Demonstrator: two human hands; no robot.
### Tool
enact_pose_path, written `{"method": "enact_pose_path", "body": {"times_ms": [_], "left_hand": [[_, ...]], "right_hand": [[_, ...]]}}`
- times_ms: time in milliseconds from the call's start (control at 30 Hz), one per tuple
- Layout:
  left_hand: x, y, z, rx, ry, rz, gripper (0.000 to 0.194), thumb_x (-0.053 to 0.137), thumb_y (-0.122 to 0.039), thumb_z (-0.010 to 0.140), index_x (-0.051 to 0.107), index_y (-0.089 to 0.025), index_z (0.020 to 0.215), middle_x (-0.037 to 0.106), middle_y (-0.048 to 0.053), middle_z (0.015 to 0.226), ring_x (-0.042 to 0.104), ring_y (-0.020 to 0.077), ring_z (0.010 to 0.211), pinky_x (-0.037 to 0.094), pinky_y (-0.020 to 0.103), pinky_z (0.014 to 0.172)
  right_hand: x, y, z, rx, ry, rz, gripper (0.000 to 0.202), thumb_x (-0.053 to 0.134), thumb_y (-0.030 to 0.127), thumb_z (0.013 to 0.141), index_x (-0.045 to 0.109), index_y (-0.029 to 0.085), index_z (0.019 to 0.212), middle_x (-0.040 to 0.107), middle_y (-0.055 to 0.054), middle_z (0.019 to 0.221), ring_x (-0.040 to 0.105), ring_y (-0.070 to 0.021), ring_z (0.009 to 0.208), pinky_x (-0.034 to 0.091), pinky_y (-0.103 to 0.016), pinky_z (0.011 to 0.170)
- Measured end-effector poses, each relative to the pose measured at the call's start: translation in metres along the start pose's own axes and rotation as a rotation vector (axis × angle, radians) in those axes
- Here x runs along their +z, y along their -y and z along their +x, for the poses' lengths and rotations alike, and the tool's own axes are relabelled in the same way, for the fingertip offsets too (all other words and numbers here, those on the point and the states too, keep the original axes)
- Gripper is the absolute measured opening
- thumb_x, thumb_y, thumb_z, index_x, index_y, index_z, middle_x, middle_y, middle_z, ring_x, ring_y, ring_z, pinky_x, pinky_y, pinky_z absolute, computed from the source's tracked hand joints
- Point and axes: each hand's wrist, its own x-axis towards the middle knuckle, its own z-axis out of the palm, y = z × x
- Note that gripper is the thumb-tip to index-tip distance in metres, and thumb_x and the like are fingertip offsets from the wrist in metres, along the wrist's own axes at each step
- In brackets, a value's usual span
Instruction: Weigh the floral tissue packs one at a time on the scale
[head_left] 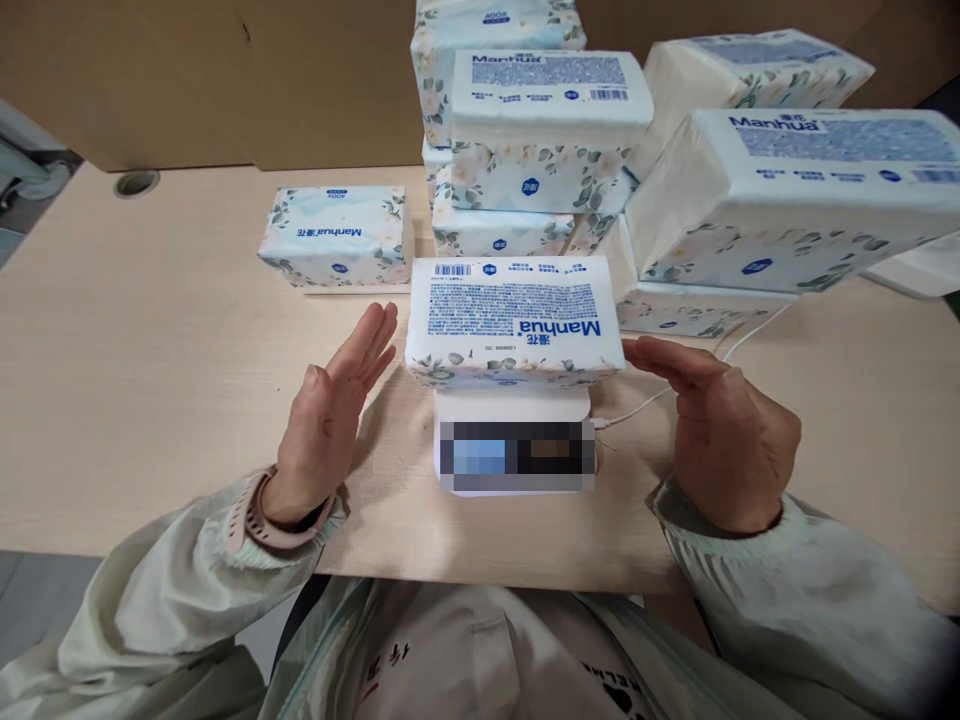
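Observation:
A pack of tissues (516,310) with blue print and a floral edge lies on a small white scale (512,404), whose display is blurred out. To the left of the pack, my left hand (330,420) is held upright with fingers stretched out and a gap between it and the pack. On the other side, my right hand (724,435) has its fingers extended toward the pack's right end. Its fingertips are very close to the pack; I cannot tell whether they touch. Neither hand holds anything.
A single tissue pack (337,235) lies at the left on the wooden table (150,400). Stacked packs (551,110) stand behind the scale, with more packs (795,200) at the right. A white cable (645,404) runs from the scale. Brown cardboard (322,80) closes off the back.

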Motion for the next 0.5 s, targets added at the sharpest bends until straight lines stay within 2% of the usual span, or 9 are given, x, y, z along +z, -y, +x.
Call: {"method": "enact_pose_path", "body": {"times_ms": [167, 333, 400, 500], "left_hand": [[0.0, -0.001, -0.001, 0.004, -0.008, 0.02, 0.059, 0.026, -0.066, 0.11, 0.059, -0.044, 0.154, 0.046, -0.012, 0.171, 0.026, 0.0298, 0.169, 0.024, 0.056, 0.141], [-0.003, 0.005, 0.001, 0.023, -0.018, 0.005, 0.057, 0.029, -0.065, 0.111, 0.061, -0.044, 0.153, 0.049, -0.011, 0.169, 0.029, 0.0299, 0.168, 0.027, 0.056, 0.14], [-0.002, 0.009, 0.008, 0.042, -0.033, 0.01, 0.054, 0.035, -0.064, 0.11, 0.062, -0.043, 0.152, 0.05, -0.01, 0.168, 0.031, 0.0301, 0.167, 0.028, 0.057, 0.139], [0.006, 0.01, 0.024, 0.085, 0.031, 0.02, 0.056, 0.045, -0.066, 0.107, 0.06, -0.04, 0.155, 0.05, -0.007, 0.169, 0.033, 0.0319, 0.166, 0.029, 0.057, 0.139]], "right_hand": [[0.003, 0.002, -0.002, 0.01, -0.033, -0.004, 0.035, 0.053, 0.039, 0.105, 0.088, 0.033, 0.103, 0.086, -0.001, 0.11, 0.078, -0.0312, 0.118, 0.057, -0.06, 0.113], [0.001, 0.003, -0.001, -0.025, -0.027, -0.03, 0.033, 0.055, 0.039, 0.105, 0.087, 0.031, 0.107, 0.086, -0.004, 0.112, 0.078, -0.0317, 0.118, 0.057, -0.059, 0.111], [-0.002, 0.001, 0.002, -0.058, 0.014, -0.09, 0.031, 0.057, 0.04, 0.106, 0.084, 0.032, 0.118, 0.085, -0.003, 0.118, 0.077, -0.0311, 0.121, 0.056, -0.059, 0.114], [-0.004, 0.002, 0.009, -0.069, 0.181, -0.181, 0.04, 0.063, 0.043, 0.103, 0.07, 0.04, 0.142, 0.078, -0.001, 0.139, 0.07, -0.0312, 0.135, 0.051, -0.061, 0.122]]}}
